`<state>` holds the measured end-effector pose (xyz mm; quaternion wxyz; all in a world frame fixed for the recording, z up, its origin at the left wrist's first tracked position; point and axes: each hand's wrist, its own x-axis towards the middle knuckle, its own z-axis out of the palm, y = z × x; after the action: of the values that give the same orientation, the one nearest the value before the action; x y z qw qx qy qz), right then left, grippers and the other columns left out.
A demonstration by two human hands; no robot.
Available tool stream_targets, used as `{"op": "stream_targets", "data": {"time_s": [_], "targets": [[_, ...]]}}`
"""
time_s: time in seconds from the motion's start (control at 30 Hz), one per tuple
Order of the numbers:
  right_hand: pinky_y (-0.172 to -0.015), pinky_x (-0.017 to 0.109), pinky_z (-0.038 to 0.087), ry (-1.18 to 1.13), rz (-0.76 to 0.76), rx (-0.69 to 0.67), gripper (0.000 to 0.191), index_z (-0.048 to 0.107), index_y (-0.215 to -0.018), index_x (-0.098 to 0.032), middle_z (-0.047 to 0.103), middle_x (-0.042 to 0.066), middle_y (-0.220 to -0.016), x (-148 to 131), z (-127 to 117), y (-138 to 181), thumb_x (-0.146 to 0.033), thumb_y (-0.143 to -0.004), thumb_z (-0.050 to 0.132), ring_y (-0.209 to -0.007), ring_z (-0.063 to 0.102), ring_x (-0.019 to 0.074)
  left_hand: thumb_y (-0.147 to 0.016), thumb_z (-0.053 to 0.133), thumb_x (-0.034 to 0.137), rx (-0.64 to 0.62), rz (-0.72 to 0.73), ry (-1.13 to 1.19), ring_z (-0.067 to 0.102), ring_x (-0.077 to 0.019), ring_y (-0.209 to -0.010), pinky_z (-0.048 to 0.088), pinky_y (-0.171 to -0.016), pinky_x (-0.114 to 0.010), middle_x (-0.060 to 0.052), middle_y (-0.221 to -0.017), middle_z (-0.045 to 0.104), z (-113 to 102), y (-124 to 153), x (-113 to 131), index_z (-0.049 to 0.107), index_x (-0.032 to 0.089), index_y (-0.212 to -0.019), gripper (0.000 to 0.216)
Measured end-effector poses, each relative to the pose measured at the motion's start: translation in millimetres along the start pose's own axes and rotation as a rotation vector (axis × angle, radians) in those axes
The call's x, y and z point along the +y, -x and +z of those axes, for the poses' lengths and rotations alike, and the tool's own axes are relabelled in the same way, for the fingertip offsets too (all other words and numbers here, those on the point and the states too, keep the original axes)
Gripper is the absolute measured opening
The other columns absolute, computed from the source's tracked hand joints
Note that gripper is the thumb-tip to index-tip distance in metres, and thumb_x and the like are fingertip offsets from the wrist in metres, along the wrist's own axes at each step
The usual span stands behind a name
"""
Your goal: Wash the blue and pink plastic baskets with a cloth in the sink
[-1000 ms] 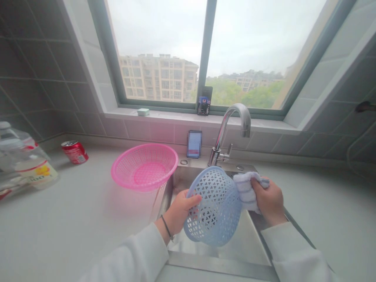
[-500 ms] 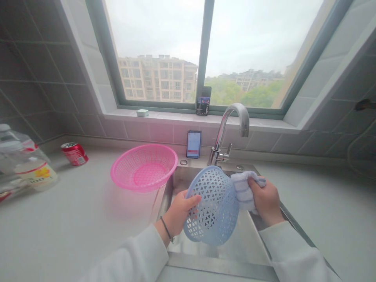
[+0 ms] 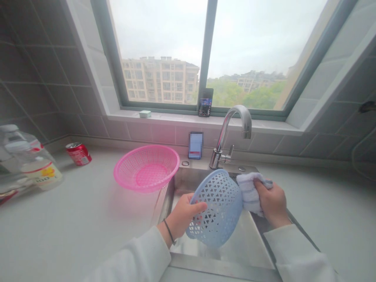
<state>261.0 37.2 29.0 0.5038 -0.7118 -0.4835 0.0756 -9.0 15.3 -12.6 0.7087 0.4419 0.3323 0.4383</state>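
Gripping blue basket (image 3: 219, 207) and towel (image 3: 249, 194) over steel sink (image 3: 182, 182) | pink basket (image 3: 146, 168) beside

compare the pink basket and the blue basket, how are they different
The pink basket sits open side up on the counter, while the blue basket is held on its side over the sink by the left hand. The pink basket has small, fine holes; the blue basket has larger triangular ones. Both are round perforated plastic baskets.

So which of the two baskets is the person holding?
The pale blue one, held in the left hand over the sink; the pink basket sits untouched on the counter.
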Motion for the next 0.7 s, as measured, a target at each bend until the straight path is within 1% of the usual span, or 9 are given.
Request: {"op": "stream_targets", "data": {"time_s": [0.07,0.17,0.23,0.3,0.43,0.47,0.53,0.6,0.7], "targets": [[-0.051,0.03,0.039,-0.079,-0.008,-0.057,0.04,0.057,-0.066,-0.022,0.057,0.001,-0.056,-5.0,2.3,10.5,-0.061,-0.074,0.06,-0.055,0.051,0.0191,-0.057,0.088,0.054,0.024,0.016,-0.028,0.04,-0.0064,-0.05,0.032,-0.047,-0.02,0.003,-0.06,0.052,1.1,-0.3,0.3,0.065,0.011,-0.078,0.053],[-0.048,0.029,0.037,-0.269,-0.138,-0.298,0.04,0.054,-0.065,-0.023,0.052,-0.001,-0.055,-23.9,12.0,39.6,-0.062,-0.076,0.06,-0.051,0.045,0.0166,-0.057,0.087,0.055,0.1,0.038,-0.082,0.045,-0.0079,-0.051,0.035,-0.049,-0.021,0.002,-0.061,0.054,1.1,-2.2,1.7,0.066,0.011,-0.077,0.054],[-0.049,0.029,0.036,-0.309,-0.213,-0.395,0.04,0.053,-0.061,-0.023,0.051,-0.001,-0.054,-30.6,17.6,47.8,-0.06,-0.076,0.061,-0.051,0.044,0.016,-0.057,0.087,0.055,0.137,0.036,-0.11,0.047,-0.0089,-0.052,0.036,-0.051,-0.022,0.001,-0.062,0.055,0.3,-3.2,3.1,0.066,0.011,-0.077,0.053],[-0.052,0.029,0.038,-0.255,-0.209,-0.349,0.039,0.053,-0.059,-0.023,0.053,0.0,-0.055,-25.2,19.0,39.1,-0.058,-0.074,0.062,-0.054,0.047,0.0165,-0.056,0.088,0.054,0.134,0.026,-0.125,0.047,-0.0091,-0.052,0.037,-0.051,-0.023,0.001,-0.062,0.056,-0.4,-3.1,4.2,0.067,0.011,-0.078,0.052],[-0.056,0.03,0.041,-0.126,0.026,-0.077,0.037,0.061,-0.067,-0.021,0.061,0.004,-0.062,4.8,10.3,2.2,-0.057,-0.072,0.062,-0.062,0.055,0.0203,-0.054,0.088,0.055,0.023,0.005,-0.118,0.044,-0.0079,-0.049,0.036,-0.049,-0.022,0.003,-0.059,0.053,0.4,-0.2,4.4,0.066,0.011,-0.076,0.054],[-0.055,0.03,0.041,-0.123,0.062,-0.047,0.037,0.061,-0.07,-0.021,0.061,0.005,-0.063,9.0,8.0,-1.9,-0.057,-0.073,0.062,-0.062,0.055,0.0206,-0.054,0.088,0.056,0.005,0.002,-0.117,0.043,-0.0077,-0.048,0.036,-0.048,-0.022,0.003,-0.058,0.051,1.0,0.3,4.0,0.065,0.011,-0.074,0.054],[-0.052,0.03,0.04,-0.167,0.064,-0.061,0.037,0.059,-0.07,-0.022,0.058,0.003,-0.061,7.3,6.2,2.7,-0.058,-0.074,0.062,-0.058,0.053,0.019,-0.053,0.088,0.055,-0.002,0.004,-0.124,0.042,-0.0074,-0.047,0.035,-0.048,-0.023,0.004,-0.056,0.049,2.0,0.4,3.3,0.065,0.012,-0.072,0.053],[-0.05,0.029,0.039,-0.265,-0.011,-0.176,0.039,0.056,-0.067,-0.023,0.054,0.0,-0.058,-6.5,8.5,20.7,-0.06,-0.076,0.062,-0.053,0.048,0.0163,-0.055,0.088,0.053,0.029,0.029,-0.139,0.043,-0.0079,-0.049,0.036,-0.05,-0.023,0.003,-0.057,0.051,2.1,-1.0,2.6,0.066,0.011,-0.073,0.05],[-0.048,0.028,0.037,-0.361,-0.194,-0.422,0.041,0.054,-0.063,-0.022,0.051,-0.001,-0.055,-31.2,14.8,47.2,-0.06,-0.075,0.064,-0.051,0.045,0.0152,-0.058,0.087,0.05,0.082,0.064,-0.177,0.044,-0.0088,-0.05,0.035,-0.051,-0.023,0.002,-0.057,0.053,0.8,-4.1,2.5,0.068,0.012,-0.075,0.046]]}}
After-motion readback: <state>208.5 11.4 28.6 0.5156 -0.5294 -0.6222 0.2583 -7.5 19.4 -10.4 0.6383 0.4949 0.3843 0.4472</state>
